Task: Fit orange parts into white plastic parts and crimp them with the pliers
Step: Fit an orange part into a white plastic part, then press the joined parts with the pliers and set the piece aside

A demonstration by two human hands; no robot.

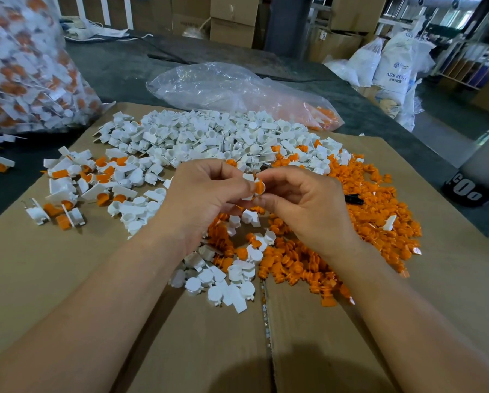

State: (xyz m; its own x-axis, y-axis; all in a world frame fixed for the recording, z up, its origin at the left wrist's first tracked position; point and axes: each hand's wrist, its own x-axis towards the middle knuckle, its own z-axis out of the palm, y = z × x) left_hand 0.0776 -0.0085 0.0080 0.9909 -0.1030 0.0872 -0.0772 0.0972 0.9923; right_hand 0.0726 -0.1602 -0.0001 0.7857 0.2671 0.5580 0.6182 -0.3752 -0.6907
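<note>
My left hand (206, 197) pinches a white plastic part (248, 178) above the cardboard. My right hand (302, 202) pinches an orange part (259, 187) and holds it against the white one, the two pieces touching between my fingertips. A large heap of loose white parts (203, 137) lies behind my hands. Loose orange parts (373, 202) spread to the right and below. A dark handle, maybe the pliers (354, 199), pokes out of the orange heap beside my right hand, mostly hidden.
Assembled white-and-orange pieces (67, 188) lie at the left on the cardboard sheet (53, 279). A full clear bag of assembled pieces (24, 66) stands far left. A crumpled, nearly flat plastic bag (232, 86) lies behind the heaps. Cartons and sacks stand beyond the table.
</note>
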